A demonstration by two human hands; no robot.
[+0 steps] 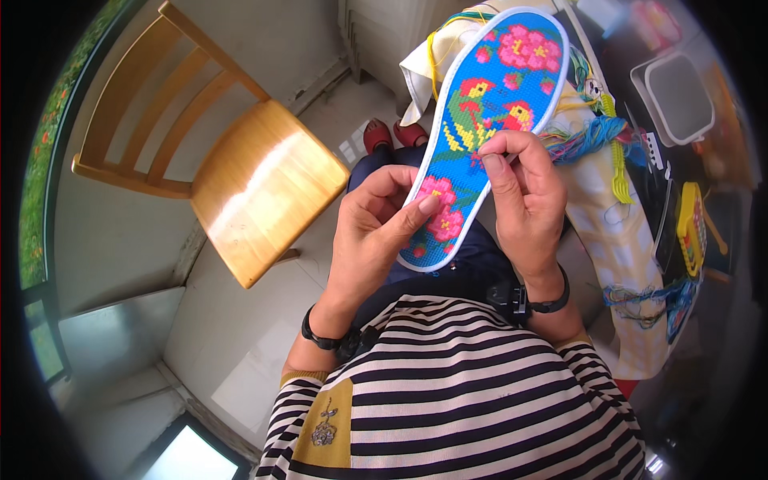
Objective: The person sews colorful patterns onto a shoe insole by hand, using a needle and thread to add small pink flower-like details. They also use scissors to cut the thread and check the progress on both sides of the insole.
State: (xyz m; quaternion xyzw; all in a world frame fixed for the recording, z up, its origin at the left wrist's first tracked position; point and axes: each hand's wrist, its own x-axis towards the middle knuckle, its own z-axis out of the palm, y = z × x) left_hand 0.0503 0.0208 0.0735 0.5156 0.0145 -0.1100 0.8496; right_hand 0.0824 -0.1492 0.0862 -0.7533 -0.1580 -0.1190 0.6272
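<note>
A cross-stitched shoe insole (pixel 459 123) is held tilted above my lap. It has a blue ground, pink flowers, two red-and-yellow birds and a white bound edge. My left hand (pixel 384 210) grips its lower left edge, thumb on top over a pink flower and fingers underneath. Over the middle of the insole, near its right edge, my right hand (pixel 522 192) has thumb and forefinger pinched together at the stitching below the birds. Whatever lies between those fingertips is hidden or too small to make out.
On my right, a table with a checked cloth (pixel 618 240) bears skeins of coloured thread (pixel 591 139), a yellow-green plastic fork (pixel 618 162), a clear plastic container (pixel 681 99) and a yellow tray (pixel 690 228). A wooden chair (pixel 270 186) stands at left, near a window (pixel 45 150).
</note>
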